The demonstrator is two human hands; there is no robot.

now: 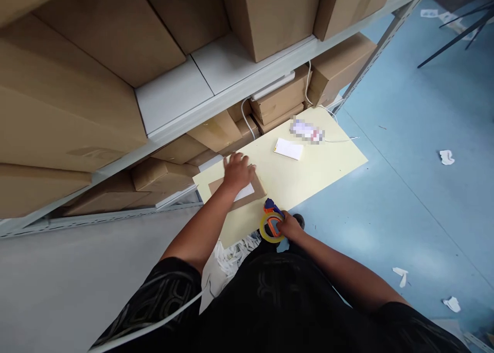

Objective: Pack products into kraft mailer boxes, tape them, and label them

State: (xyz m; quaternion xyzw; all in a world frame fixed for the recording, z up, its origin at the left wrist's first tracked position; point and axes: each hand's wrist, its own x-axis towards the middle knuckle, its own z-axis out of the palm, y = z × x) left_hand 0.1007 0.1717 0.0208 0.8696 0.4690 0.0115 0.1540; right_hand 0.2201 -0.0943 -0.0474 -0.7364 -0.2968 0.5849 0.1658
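Observation:
My left hand (238, 171) lies on top of a small brown cardboard parcel (258, 191) with a white label (245, 192), fingers spread over its far end. The parcel rests on a pale yellow table (309, 173). My right hand (290, 226) grips a tape dispenser (270, 224) with an orange and blue frame and a yellowish roll, held at the table's near edge just right of the parcel.
A white card (288, 148) and a blurred-out item (306, 130) lie farther along the table. Grey shelving (216, 85) stacked with cardboard boxes (69, 101) stands at the left. Shredded paper (235, 252) lies below the table, and paper scraps (446, 157) dot the blue floor.

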